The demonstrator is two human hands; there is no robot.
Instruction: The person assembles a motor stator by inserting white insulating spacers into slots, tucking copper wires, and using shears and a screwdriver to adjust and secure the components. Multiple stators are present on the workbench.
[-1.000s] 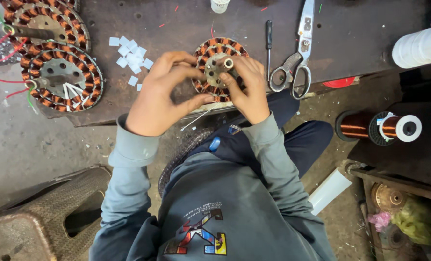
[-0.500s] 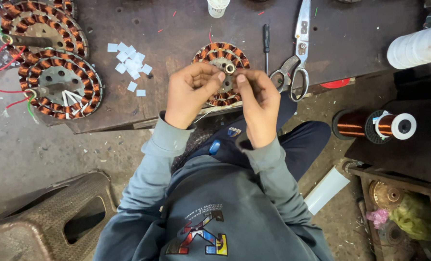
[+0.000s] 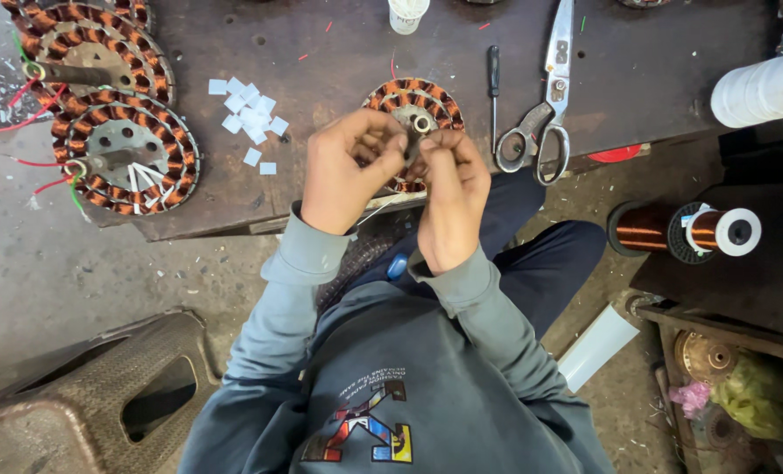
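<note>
A round stator (image 3: pixel 427 98) wound with copper coils lies near the front edge of the dark workbench (image 3: pixel 339 53). My left hand (image 3: pixel 348 171) and my right hand (image 3: pixel 453 197) meet just above its near half. Their fingertips are pinched together at its centre. They seem to grip a thin pale lead of the stator, mostly hidden by the fingers. A few pale strands (image 3: pixel 381 209) show below my left hand at the bench edge. Both hands cover the stator's near side.
Scissors (image 3: pixel 545 123) and a small screwdriver (image 3: pixel 494 83) lie right of the stator, white paper pieces (image 3: pixel 249 118) left. Two larger stators (image 3: pixel 132 162) (image 3: pixel 84 53) sit far left. A copper wire spool (image 3: pixel 672 230), white roll (image 3: pixel 765 88), white cup (image 3: pixel 406 13) and stool (image 3: pixel 102 395) surround me.
My hands have come off the stator's sides and drawn together above it, fingertips now pinched at the centre. The stator itself has stayed in place.
</note>
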